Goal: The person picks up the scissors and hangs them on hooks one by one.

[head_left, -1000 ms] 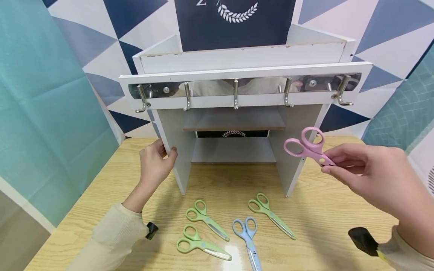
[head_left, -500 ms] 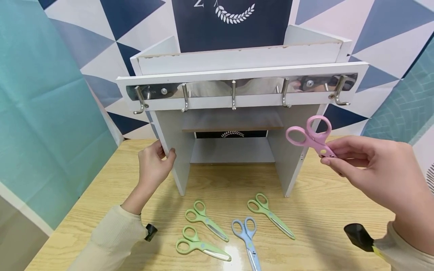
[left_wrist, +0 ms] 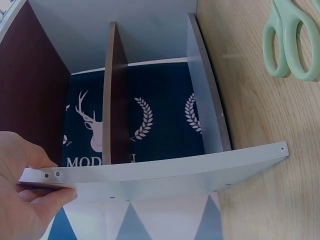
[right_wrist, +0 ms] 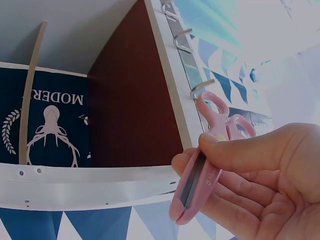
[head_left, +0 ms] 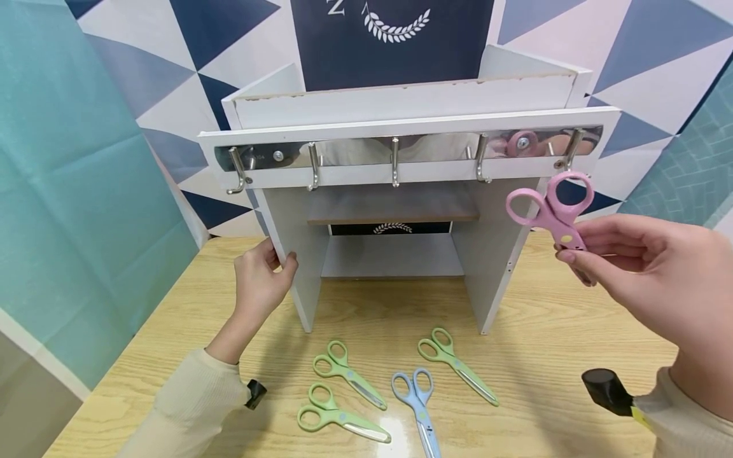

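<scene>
1. A wall (head_left: 128, 48) of blue and white triangles is forming the background; before it a white shelf unit (head_left: 406, 105) is standing on a wooden table (head_left: 186, 312).
2. The left hand (head_left: 258, 277) is gripping the front edge of the unit's left side panel (head_left: 309, 238), thumb on the inner face.
3. The right hand (head_left: 655, 273) is pinching the pink scissors (head_left: 557, 219) near the pivot, handle rings upward, close to the rightmost hook (head_left: 574, 145); whether they are touching it, I cannot tell.
4. Three green scissors (head_left: 342, 371) and one pair of blue scissors (head_left: 420, 413) are lying on the table, neither hand touching them.
5. The work seems to be at an early point: one pair is being held aloft, not yet released; four pairs are lying unhandled, and the other four hooks are carrying nothing.
</scene>
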### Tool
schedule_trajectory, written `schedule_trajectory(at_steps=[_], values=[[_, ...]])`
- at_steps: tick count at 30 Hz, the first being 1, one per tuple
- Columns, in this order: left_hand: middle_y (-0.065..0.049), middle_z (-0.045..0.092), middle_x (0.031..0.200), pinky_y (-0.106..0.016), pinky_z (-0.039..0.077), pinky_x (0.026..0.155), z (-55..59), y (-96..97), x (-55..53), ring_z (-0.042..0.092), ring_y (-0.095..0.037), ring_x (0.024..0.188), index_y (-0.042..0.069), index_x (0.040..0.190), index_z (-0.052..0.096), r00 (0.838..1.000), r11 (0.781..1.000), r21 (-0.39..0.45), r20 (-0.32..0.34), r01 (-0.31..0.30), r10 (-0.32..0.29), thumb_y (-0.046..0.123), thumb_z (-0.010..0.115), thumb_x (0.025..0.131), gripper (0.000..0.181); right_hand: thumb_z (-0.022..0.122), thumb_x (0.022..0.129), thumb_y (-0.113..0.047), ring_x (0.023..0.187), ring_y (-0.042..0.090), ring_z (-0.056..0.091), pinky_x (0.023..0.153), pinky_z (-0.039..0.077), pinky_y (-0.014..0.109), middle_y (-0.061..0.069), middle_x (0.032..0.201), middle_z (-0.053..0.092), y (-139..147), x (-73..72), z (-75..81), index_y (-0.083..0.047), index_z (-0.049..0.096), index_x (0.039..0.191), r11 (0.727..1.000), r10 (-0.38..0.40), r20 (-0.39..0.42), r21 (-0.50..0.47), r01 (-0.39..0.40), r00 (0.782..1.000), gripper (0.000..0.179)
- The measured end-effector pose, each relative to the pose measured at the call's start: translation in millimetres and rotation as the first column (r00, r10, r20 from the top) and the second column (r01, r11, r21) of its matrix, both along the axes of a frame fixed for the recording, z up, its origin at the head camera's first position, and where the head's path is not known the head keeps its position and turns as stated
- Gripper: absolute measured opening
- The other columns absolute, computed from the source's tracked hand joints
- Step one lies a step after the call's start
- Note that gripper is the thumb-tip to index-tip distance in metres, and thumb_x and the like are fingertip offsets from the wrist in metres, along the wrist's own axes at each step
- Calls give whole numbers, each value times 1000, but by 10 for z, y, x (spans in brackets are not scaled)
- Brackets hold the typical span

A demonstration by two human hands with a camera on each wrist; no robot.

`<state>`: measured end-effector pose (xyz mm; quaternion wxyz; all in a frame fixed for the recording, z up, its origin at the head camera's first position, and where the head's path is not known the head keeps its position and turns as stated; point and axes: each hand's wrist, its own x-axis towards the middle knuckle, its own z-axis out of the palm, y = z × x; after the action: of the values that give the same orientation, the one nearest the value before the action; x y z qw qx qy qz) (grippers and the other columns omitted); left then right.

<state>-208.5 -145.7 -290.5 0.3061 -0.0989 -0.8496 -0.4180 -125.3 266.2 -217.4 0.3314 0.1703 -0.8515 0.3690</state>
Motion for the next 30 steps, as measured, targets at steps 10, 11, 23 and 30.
schedule_trajectory(at_steps=[10,11,23,30], values=[[-26,72,95,-46,60,77,-3,10,2,73,-34,87,-11,102,67,1000,1000,-3,0,5,-5,1,61,80,26,71,71,18,57,-6,64,58,50,4,-26,78,70,20,-27,3,-11,71,89,994,19,1,-109,-19,1000,34],[-26,72,94,-46,60,77,-2,10,2,73,-34,87,-11,101,67,1000,1000,-4,-2,4,-4,1,61,80,25,70,71,18,56,-6,64,58,51,4,-25,78,70,15,-28,4,-9,71,90,993,21,-2,-118,-21,1000,33],[-26,73,92,-46,60,77,3,0,-3,73,-34,86,-12,100,68,1000,1000,-3,-11,3,-3,0,61,80,25,60,72,28,68,8,72,69,57,13,3,87,77,14,-84,-18,25,59,98,840,301,-188,-413,-354,935,26],[-25,73,91,-46,60,77,-7,-3,-4,73,-33,85,-11,100,68,1000,1000,0,2,-5,5,1,61,80,24,69,75,16,68,0,71,69,55,9,-15,85,75,-118,-18,40,15,66,100,960,-5,-55,-280,-10,998,26]])
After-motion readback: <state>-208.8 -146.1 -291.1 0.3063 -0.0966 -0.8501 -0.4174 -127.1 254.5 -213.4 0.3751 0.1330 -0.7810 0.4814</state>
